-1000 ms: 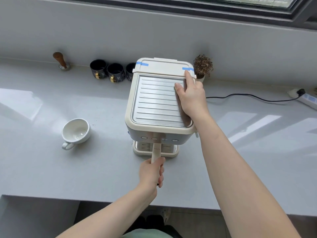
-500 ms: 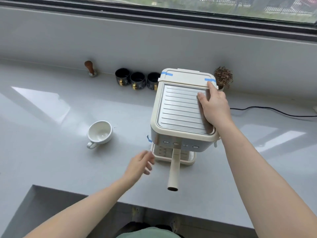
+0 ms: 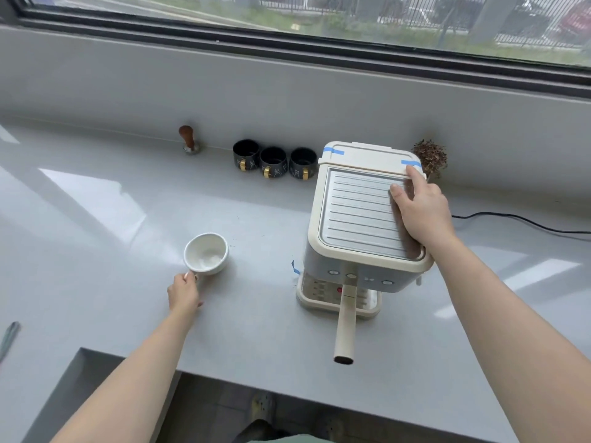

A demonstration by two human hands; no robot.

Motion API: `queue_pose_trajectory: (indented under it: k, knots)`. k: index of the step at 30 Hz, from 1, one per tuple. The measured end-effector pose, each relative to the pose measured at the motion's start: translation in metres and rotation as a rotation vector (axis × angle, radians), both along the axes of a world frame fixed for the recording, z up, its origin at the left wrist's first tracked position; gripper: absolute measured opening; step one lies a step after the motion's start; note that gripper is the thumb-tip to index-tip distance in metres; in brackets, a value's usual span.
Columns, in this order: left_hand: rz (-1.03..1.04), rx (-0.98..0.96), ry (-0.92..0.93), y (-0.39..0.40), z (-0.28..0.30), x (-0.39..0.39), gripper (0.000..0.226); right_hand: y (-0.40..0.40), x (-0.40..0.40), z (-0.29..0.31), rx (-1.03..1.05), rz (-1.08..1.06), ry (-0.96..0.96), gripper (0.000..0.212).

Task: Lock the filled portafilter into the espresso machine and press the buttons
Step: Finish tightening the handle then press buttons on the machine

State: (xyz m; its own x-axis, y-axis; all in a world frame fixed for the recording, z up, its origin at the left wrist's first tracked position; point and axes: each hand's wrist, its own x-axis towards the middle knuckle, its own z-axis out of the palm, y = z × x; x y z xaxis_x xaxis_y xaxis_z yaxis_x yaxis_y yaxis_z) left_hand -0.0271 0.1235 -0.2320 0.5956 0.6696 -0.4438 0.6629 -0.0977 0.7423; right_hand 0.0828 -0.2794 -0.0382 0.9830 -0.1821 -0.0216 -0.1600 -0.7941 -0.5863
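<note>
A cream espresso machine stands on the grey counter. The portafilter sits under its front, and its cream handle points straight toward me. A row of round buttons runs along the front panel. My right hand lies flat on the ribbed top plate, fingers apart, holding nothing. Off to the left my left hand pinches the handle of a white cup that stands upright on the counter.
Three dark cups and a wooden-topped tamper line the back wall. A dried plant stands behind the machine, and a black cable runs off right. The counter has a cut-out corner at front left.
My left hand has let go of the portafilter handle, swung left across the counter and taken hold of the white cup's handle. The right hand stays on the machine's top.
</note>
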Motion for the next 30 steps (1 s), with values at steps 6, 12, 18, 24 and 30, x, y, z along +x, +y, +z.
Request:
queue_pose_trajectory:
  k: [6,12,18,24,30]
  knots:
    - [-0.123,-0.121,-0.084,0.006,-0.004,-0.008,0.023,0.005,-0.005,0.007,0.106,-0.004,0.029,0.057]
    - [-0.306,-0.211,-0.106,-0.039,0.029,-0.035,0.024,0.002,-0.006,0.008,0.107,-0.014,0.046,0.058]
    - [-0.516,-0.285,-0.071,-0.096,0.052,-0.036,0.028,0.003,-0.006,0.010,0.086,-0.012,0.054,0.058]
    - [-0.671,-0.277,-0.028,-0.141,0.057,-0.024,0.024,0.003,-0.007,0.010,0.073,-0.017,0.061,0.058]
    - [-0.746,-0.301,0.001,-0.181,0.058,-0.012,0.023,0.002,-0.007,0.011,0.062,-0.015,0.062,0.058]
